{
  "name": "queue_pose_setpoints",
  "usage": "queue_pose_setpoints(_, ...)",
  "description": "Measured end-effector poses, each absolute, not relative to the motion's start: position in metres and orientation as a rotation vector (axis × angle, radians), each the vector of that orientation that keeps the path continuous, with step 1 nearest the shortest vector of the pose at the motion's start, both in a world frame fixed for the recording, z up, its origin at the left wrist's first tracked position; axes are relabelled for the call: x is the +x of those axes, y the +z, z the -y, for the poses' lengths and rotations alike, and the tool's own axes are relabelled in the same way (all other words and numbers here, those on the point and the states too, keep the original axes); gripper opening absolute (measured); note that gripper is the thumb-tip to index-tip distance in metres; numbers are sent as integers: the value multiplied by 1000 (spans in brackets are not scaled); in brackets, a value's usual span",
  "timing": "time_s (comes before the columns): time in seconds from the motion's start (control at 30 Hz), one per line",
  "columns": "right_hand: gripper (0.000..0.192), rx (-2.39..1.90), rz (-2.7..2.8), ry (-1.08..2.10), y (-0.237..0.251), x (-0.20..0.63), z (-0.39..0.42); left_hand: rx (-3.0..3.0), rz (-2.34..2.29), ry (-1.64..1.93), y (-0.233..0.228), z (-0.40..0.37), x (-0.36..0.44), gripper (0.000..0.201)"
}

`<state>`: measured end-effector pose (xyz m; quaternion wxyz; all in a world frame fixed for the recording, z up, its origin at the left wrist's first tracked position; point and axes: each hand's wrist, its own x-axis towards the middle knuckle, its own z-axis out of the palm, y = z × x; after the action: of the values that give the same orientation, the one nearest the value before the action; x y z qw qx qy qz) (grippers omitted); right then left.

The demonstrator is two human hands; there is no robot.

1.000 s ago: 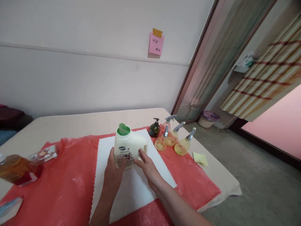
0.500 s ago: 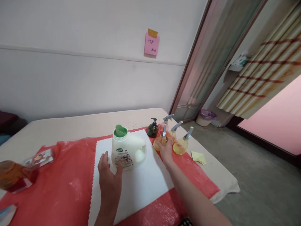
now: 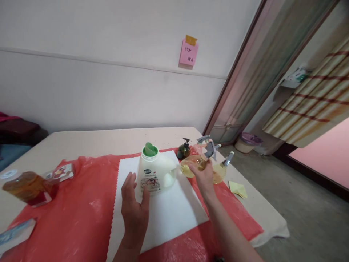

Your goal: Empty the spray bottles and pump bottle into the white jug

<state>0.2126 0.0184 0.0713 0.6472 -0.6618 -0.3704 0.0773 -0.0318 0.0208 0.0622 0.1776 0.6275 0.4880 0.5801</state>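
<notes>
My right hand (image 3: 204, 178) is closed round a spray bottle (image 3: 193, 162) of pale yellow liquid, tilted with its grey trigger head pointing up and to the right. My left hand (image 3: 135, 200), fingers spread, is in front of a cream jug (image 3: 149, 171) with a side handle; whether it touches the jug I cannot tell. In the jug's mouth sits a green scoop (image 3: 149, 148). The jug stands on a white mat (image 3: 174, 218). Behind the held bottle are a dark pump bottle (image 3: 183, 150) and more spray bottles, one of them a yellow spray bottle (image 3: 220, 173).
A red plastic sheet (image 3: 81, 214) covers much of the table (image 3: 89, 140). At left are a jar of amber liquid (image 3: 25, 187), a small packet (image 3: 64, 171) and a blue-white packet (image 3: 16, 233). Yellow paper notes (image 3: 237, 189) lie near the right edge. A bin (image 3: 247, 142) stands on the floor.
My right hand has lifted the spray bottle from among the others and tipped it. My left hand stays spread by the jug. The view has shifted slightly left.
</notes>
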Motion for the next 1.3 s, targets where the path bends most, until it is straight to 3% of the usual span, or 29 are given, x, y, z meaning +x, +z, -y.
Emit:
queue_pose_setpoints(0.17,67,-1056,957,575,110,182,16,1855,-1096,1548,57,-4,-21,38)
queue_pose_setpoints(0.3,76,-833,1002,914,110,158,28,1436,-677,1370,60,9,-14,70)
queue_pose_setpoints(0.4,73,-779,995,991,107,145,28,1264,-495,1234,66,16,-11,96)
queue_pose_setpoints(0.47,72,-777,1028,1030,106,140,26,1199,-508,1190,68,20,-10,103)
queue_pose_setpoints(0.57,71,-784,1082,1087,106,138,26,1055,-633,1234,69,23,-6,96)
queue_pose_setpoints(0.87,31,-870,856,895,91,155,23,1087,-816,1255,66,31,4,87)
queue_pose_setpoints(1.3,32,-767,791,1001,105,162,28,1013,-785,1133,67,35,9,83)
